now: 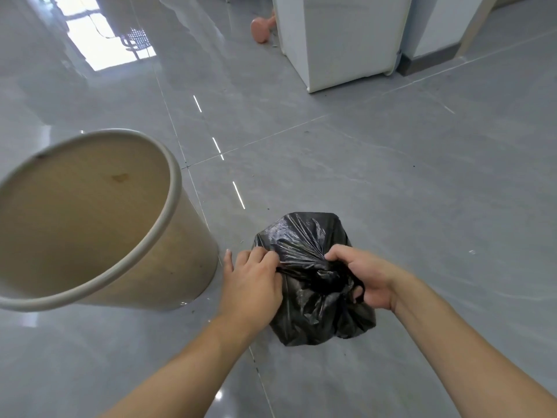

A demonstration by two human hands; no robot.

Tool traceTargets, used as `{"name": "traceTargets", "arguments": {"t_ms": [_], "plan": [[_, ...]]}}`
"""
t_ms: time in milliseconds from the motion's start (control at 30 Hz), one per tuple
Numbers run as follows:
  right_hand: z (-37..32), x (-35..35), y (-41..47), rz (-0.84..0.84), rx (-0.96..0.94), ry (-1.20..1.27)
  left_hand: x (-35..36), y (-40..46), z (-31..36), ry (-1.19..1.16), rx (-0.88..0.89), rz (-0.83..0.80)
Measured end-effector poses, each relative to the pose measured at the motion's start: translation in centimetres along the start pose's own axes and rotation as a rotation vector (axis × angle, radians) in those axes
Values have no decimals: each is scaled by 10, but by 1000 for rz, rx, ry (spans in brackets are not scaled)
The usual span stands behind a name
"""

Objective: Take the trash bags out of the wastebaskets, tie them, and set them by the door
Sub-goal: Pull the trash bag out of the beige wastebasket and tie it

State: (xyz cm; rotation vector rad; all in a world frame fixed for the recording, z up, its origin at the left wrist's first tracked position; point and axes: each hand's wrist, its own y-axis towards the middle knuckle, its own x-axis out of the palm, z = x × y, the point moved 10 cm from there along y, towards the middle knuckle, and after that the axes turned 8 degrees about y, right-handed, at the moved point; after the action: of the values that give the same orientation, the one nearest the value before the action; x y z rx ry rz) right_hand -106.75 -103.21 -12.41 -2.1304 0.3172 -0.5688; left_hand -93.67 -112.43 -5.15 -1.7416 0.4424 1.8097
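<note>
A black trash bag (304, 236) sits on the grey tiled floor at lower centre, its top gathered into a bunch. My left hand (250, 285) pinches the gathered plastic on the bag's left side. On the right, my right hand (364, 276) grips the bunched top, fingers hooked through a loop of plastic. A beige wastebasket (168, 267) stands just left of the bag, with no liner inside and a small brown stain on its inner wall.
A white appliance or cabinet (346, 40) stands at the top right, with a dark skirting board (428, 60) beside it. A pink round object (260, 28) lies on the floor by the cabinet. Glossy tiles reflect a bright window (99, 34) at top left.
</note>
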Motion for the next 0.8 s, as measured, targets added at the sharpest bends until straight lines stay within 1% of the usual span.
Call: {"name": "traceTargets", "arguments": {"t_ms": [100, 167, 200, 300, 367, 433, 533, 567, 667, 700, 767, 800], "plan": [[-2, 12, -2, -157, -21, 106, 6, 6, -6, -30, -27, -72], [-1, 15, -2, -195, -34, 116, 3, 8, -6, -129, 2, -88], [-2, 16, -3, -199, -42, 111, -3, 7, -5, -203, 25, -68], [-5, 14, -4, -128, -75, 97, -25, 1, -4, -408, 62, 39], [-6, 9, -2, -50, -107, 103, -29, -3, -2, -477, 64, 64], [-7, 6, 0, -7, -128, 116, -25, -5, 4, -481, 86, 56], [-7, 9, 1, -10, -141, 142, -14, -5, 13, -444, 143, 34], [-8, 10, 0, -17, -145, 149, -13, -5, 14, -436, 155, 52], [-8, 16, -5, -46, -150, 163, -24, -6, 21, -382, 216, 178], [-9, 18, -8, -32, -158, 173, -29, -7, 25, -367, 241, 207], [-17, 10, -16, 83, -214, 160, -40, -5, 25, -381, 226, 226], [-25, 1, -20, 180, -286, 79, -46, -4, 19, -431, 173, 213]]}}
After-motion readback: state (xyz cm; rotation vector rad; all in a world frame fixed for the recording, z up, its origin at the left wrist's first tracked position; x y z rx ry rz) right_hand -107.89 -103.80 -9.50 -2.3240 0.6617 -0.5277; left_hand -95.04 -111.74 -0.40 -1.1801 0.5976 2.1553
